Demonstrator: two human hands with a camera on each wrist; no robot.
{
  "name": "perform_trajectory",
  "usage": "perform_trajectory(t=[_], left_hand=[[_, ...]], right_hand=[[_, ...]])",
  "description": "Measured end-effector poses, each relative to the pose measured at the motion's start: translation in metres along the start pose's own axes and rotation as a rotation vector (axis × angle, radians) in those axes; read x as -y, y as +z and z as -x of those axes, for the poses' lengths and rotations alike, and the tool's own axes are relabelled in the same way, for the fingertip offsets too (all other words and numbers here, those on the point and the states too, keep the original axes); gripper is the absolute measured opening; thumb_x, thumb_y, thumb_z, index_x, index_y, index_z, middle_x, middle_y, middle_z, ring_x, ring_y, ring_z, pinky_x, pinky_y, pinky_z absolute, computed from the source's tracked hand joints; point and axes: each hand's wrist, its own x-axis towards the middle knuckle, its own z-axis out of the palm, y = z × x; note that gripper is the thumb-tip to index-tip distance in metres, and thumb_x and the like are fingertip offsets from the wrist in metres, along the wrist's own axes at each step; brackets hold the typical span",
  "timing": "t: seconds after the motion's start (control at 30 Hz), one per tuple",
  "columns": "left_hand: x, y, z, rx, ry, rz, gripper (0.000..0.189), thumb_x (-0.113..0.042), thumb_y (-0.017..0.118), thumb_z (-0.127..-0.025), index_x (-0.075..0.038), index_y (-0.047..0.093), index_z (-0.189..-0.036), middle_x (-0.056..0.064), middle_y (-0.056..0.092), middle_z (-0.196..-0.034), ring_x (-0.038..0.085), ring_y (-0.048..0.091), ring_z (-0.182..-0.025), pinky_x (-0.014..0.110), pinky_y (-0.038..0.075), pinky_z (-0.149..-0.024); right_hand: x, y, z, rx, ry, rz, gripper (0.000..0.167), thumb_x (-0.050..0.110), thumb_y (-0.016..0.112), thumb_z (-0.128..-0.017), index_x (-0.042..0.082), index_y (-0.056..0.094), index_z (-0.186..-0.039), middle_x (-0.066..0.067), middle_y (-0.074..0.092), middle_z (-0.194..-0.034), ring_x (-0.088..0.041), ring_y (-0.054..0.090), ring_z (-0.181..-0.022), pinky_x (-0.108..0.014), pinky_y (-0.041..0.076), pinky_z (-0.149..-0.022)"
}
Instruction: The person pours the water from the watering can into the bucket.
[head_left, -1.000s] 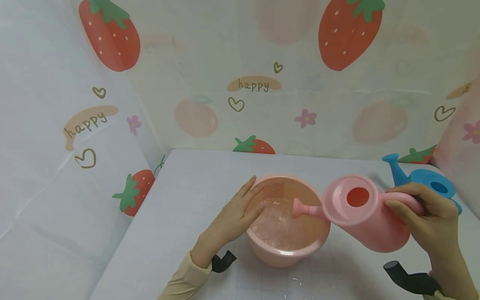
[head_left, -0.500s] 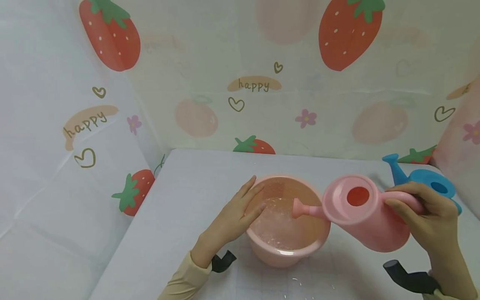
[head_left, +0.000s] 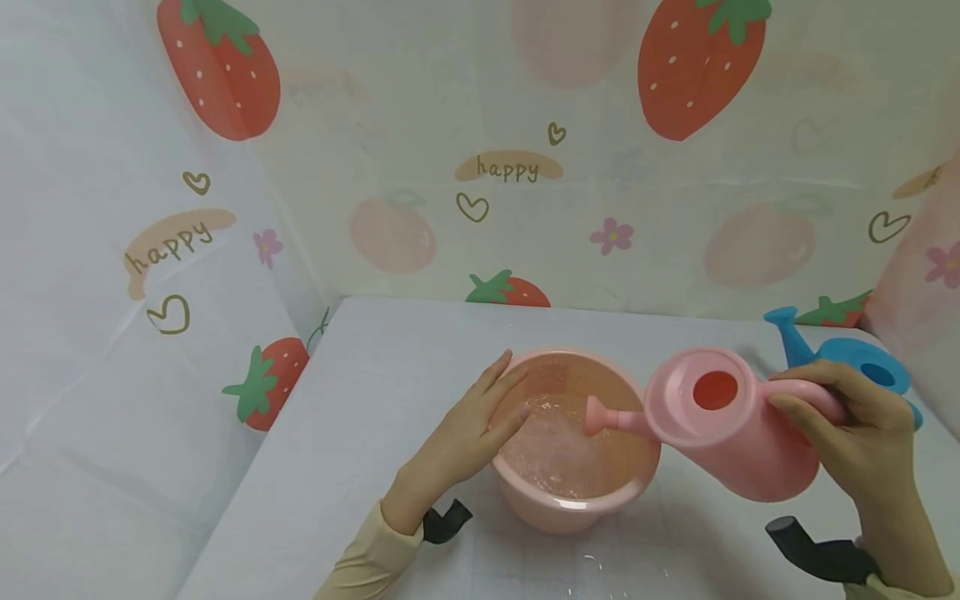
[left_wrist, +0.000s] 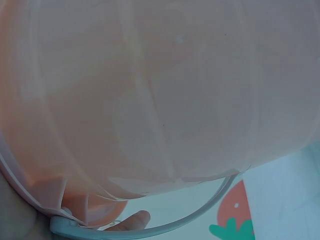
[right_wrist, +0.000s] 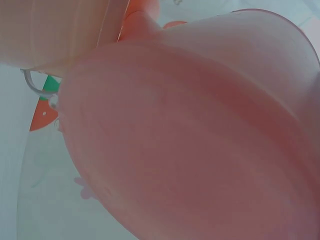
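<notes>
A pale pink bucket [head_left: 566, 517] stands on the table with rippling water [head_left: 555, 450] inside. My left hand [head_left: 468, 421] rests on its left rim, fingers fairly straight and thumb over the inside. In the left wrist view the bucket's wall [left_wrist: 165, 100] fills most of the picture, and a fingertip [left_wrist: 140, 218] shows beside its grey bail handle [left_wrist: 165, 229]. My right hand [head_left: 870, 429] grips the handle of a pink watering can [head_left: 750, 467], tilted so its sprinkler head [head_left: 596, 416] is over the water. The can's underside [right_wrist: 175, 145] fills the right wrist view.
A blue watering can [head_left: 862, 360] stands at the back right, partly hidden by my right hand. The white-covered table [head_left: 390, 358] bears several water drops near its front. Printed sheets [head_left: 360, 150] with strawberries and hearts close off the back and sides.
Both hands, the bucket and the pink watering can stay nearly in place. The ripples and bubbles on the water shift.
</notes>
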Motion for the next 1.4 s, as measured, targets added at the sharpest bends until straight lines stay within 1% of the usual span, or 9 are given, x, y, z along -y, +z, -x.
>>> perform_trajectory(t=[0.17, 0.5, 0.97, 1.27, 1.4], left_hand=[[0.0005, 0.0002, -0.0004, 0.002, -0.001, 0.005, 0.057, -0.056, 0.037, -0.094, -0.027, 0.035, -0.143, -0.008, 0.015, -0.155, 0.017, 0.023, -0.139, 0.048, 0.032, -0.106], [0.0015, 0.0012, -0.0010, 0.003, -0.009, 0.009, 0.059, -0.059, 0.036, -0.093, -0.028, 0.035, -0.143, -0.009, 0.015, -0.155, 0.017, 0.024, -0.139, 0.047, 0.031, -0.106], [0.0012, 0.0009, -0.0007, 0.007, -0.012, 0.012, 0.058, -0.056, 0.038, -0.093, -0.028, 0.034, -0.144, -0.008, 0.015, -0.155, 0.017, 0.023, -0.139, 0.048, 0.031, -0.106], [0.0015, 0.0017, -0.0001, 0.004, -0.015, 0.011, 0.059, -0.058, 0.036, -0.093, -0.028, 0.034, -0.144, -0.009, 0.015, -0.155, 0.017, 0.023, -0.139, 0.048, 0.031, -0.106], [0.0021, 0.0018, -0.0005, 0.002, -0.010, 0.009, 0.058, -0.057, 0.037, -0.093, -0.028, 0.035, -0.143, -0.009, 0.016, -0.154, 0.016, 0.023, -0.139, 0.048, 0.032, -0.106]], right_hand=[[0.0001, -0.0002, -0.0005, -0.001, 0.012, 0.004, 0.026, 0.000, 0.072, -0.078, -0.019, 0.061, -0.092, 0.003, 0.067, -0.090, -0.005, 0.059, -0.079, -0.009, 0.048, -0.075], [-0.0010, 0.0005, -0.0016, -0.009, 0.007, -0.005, 0.027, 0.001, 0.072, -0.077, -0.020, 0.060, -0.091, 0.003, 0.067, -0.090, -0.005, 0.059, -0.078, -0.009, 0.047, -0.075], [-0.0016, -0.0001, -0.0017, -0.004, 0.014, -0.010, 0.026, -0.001, 0.071, -0.078, -0.019, 0.060, -0.092, 0.003, 0.067, -0.090, -0.005, 0.060, -0.078, -0.009, 0.048, -0.075], [-0.0017, 0.0002, -0.0025, -0.005, 0.011, -0.017, 0.026, -0.001, 0.072, -0.077, -0.020, 0.060, -0.091, 0.002, 0.067, -0.089, -0.006, 0.060, -0.079, -0.009, 0.048, -0.074], [-0.0015, 0.0002, -0.0027, -0.003, 0.010, -0.023, 0.026, -0.001, 0.072, -0.077, -0.019, 0.060, -0.091, 0.002, 0.067, -0.089, -0.006, 0.060, -0.079, -0.009, 0.048, -0.074]])
